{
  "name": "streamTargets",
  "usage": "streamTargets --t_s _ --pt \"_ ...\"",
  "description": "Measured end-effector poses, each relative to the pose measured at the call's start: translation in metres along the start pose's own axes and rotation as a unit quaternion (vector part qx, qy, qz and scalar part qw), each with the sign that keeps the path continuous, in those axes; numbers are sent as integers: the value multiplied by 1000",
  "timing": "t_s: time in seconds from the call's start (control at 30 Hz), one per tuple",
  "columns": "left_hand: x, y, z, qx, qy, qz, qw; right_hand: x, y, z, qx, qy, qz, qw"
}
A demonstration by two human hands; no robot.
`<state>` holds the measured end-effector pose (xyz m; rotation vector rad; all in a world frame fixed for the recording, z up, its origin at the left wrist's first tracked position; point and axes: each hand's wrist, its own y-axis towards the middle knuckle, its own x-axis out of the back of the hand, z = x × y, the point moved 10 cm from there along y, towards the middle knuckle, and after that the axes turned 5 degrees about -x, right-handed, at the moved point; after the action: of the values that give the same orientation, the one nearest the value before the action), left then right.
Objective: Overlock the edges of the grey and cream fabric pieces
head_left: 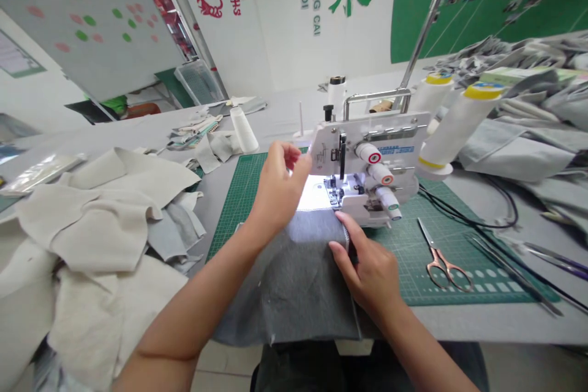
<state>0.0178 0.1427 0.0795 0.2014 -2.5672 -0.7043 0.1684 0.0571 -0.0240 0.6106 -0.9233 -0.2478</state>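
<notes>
A white overlock sewing machine (331,144) stands on a green cutting mat (241,180), its lamp lighting the stitching area. A piece of grey fabric (303,282) lies in front of it, the far edge close to the presser foot and the near end hanging over the table edge. Beside the machine's left end, my left hand (281,180) is raised with curled fingers; anything between them is hidden. My right hand (374,269) grips the fabric's right, stitched edge, index finger just below the presser foot and thumb nearer me.
Copper-handled scissors (443,266) and long tweezers (514,272) lie right of the machine, near black cables (463,220). Large thread cones (454,128) stand behind. Cream fabric pieces (101,214) cover the left; a grey fabric heap (519,147) fills the right. A white cone (243,128) leans back left.
</notes>
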Motion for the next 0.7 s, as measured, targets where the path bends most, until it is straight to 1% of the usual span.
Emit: streamTargets --t_s 0.03,0.07,0.1,0.13,0.17,0.23,0.3,0.33,0.43,0.5,0.53,0.57,0.6,0.63,0.7 --pt "-5 -19 -10 -35 61 50 996 0 0 0 -1 -1 0 1000" --pt "-13 -41 -20 -78 103 109 986 0 0 -1 -2 1 1 1000" --pt "-25 -64 -29 -124 131 174 968 -1 0 -2 -6 6 3 1000" --pt "-32 -84 -34 -162 158 211 951 -2 0 -3 -10 14 7 1000" --pt "-38 -101 -34 -184 187 241 934 -2 -1 -5 -16 26 13 999" --pt "-48 -121 -28 -207 237 275 909 -4 -2 -9 -43 72 29 996" --pt "-53 -126 -19 -211 264 288 896 -7 -7 -18 -100 150 46 982" --pt "-55 -125 -16 -210 269 292 894 -9 -11 -23 -136 198 53 969" --pt "-56 -117 -9 -209 264 298 893 -15 -25 -31 -229 336 64 911" --pt "-56 -113 -8 -209 256 299 895 -14 -33 -30 -256 394 60 880" --pt "-56 -111 -8 -208 252 300 896 -12 -35 -29 -260 410 58 872" --pt "-56 -109 -8 -207 248 301 897 -9 -36 -27 -259 416 59 870" --pt "-55 -108 -8 -204 244 302 899 -6 -35 -24 -253 408 63 875" --pt "-55 -106 -7 -200 241 303 900 -2 -34 -22 -241 386 66 888" --pt "-55 -104 -6 -192 235 304 903 11 -26 -17 -192 300 50 933"
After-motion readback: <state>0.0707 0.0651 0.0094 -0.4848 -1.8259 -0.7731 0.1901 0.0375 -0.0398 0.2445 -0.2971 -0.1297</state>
